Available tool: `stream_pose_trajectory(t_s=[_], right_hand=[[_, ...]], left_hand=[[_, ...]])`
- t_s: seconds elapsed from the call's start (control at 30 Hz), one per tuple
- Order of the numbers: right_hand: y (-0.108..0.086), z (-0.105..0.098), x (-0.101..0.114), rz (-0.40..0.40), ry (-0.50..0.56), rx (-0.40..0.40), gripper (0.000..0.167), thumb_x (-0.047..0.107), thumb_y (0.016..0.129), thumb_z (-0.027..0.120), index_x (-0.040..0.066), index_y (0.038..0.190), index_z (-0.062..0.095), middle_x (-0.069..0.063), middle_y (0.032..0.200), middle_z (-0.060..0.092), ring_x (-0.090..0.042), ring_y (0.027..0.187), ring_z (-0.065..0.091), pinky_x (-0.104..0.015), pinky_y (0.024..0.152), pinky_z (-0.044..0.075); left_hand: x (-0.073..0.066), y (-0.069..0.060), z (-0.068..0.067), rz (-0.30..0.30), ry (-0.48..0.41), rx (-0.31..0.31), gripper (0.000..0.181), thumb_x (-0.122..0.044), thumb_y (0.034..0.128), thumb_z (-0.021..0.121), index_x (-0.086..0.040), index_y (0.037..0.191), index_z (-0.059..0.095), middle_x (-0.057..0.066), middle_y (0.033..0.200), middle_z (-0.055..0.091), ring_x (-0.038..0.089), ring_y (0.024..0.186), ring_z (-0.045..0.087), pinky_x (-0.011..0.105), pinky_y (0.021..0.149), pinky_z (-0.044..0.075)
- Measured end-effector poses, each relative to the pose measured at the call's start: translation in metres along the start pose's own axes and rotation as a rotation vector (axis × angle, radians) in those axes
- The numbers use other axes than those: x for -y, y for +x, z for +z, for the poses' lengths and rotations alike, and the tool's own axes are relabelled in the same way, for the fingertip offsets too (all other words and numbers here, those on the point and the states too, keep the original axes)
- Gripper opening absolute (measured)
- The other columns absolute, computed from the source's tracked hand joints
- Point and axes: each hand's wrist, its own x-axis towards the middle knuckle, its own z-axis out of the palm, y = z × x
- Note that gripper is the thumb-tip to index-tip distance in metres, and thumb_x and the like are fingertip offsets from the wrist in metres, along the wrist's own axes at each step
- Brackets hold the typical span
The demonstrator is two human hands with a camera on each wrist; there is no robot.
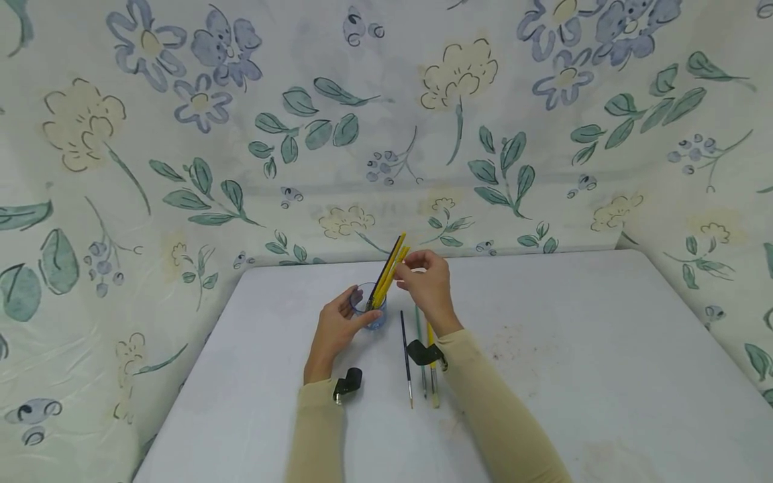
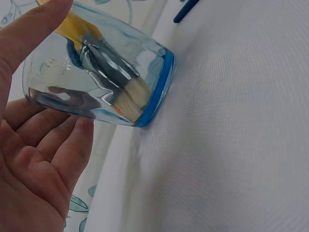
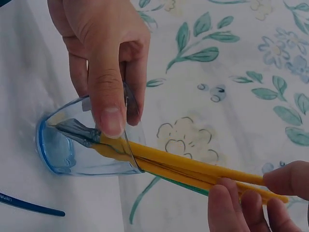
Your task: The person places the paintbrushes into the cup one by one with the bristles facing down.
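A clear bluish cup (image 1: 376,325) stands near the middle of the table, its blue base down. My left hand (image 1: 335,329) grips it, thumb on one side and fingers on the other. Several paintbrushes (image 1: 386,278), mostly yellow-handled and one dark, lean inside with bristles down; the left wrist view shows pale bristles (image 2: 131,99) near the base. With thumb and fingertips, my right hand (image 1: 427,285) holds the upper ends of yellow handles (image 3: 193,169). A green handle lies against them in the right wrist view. How many brushes this hand holds, I cannot tell.
On the white table (image 1: 253,402), right of the cup, lie a dark brush (image 1: 406,355), a greenish brush (image 1: 424,382) and a yellow brush (image 1: 433,386), partly under my right wrist. Brownish specks (image 1: 513,342) mark the surface farther right. Flowered cloth (image 1: 386,134) hangs behind the table.
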Motion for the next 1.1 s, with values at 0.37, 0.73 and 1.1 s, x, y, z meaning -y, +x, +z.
stream_pose_trajectory(t_s=[0.37,0.73,1.1], right_hand=[[0.002,-0.011,0.005,-0.044,0.011,-0.031,0.015,0.008,0.092,0.069,0.000,0.105,0.067,-0.017,0.102,0.071,-0.020,0.083,0.076,-0.033,0.077,0.068],[0.001,-0.036,0.000,-0.018,-0.043,-0.088,0.016,0.010,0.095,0.069,0.001,0.107,0.066,-0.014,0.100,0.070,-0.018,0.078,0.073,-0.030,0.070,0.068],[-0.010,-0.054,-0.028,0.071,-0.143,-0.095,0.015,0.013,0.095,0.070,0.004,0.106,0.067,-0.013,0.098,0.069,-0.015,0.073,0.072,-0.028,0.069,0.068]], left_hand=[[0.000,-0.001,-0.001,0.006,-0.011,0.010,0.094,-0.041,0.0838,0.086,-0.009,0.159,0.039,0.015,0.158,0.052,0.029,0.150,0.047,0.039,0.125,0.039],[0.000,-0.001,-0.002,0.034,-0.010,0.010,0.094,-0.040,0.0837,0.086,-0.007,0.159,0.039,0.017,0.157,0.053,0.030,0.149,0.048,0.038,0.124,0.040],[-0.001,-0.001,-0.002,0.025,0.003,-0.003,0.094,-0.039,0.0835,0.087,-0.008,0.159,0.040,0.016,0.157,0.052,0.030,0.149,0.048,0.037,0.124,0.041]])
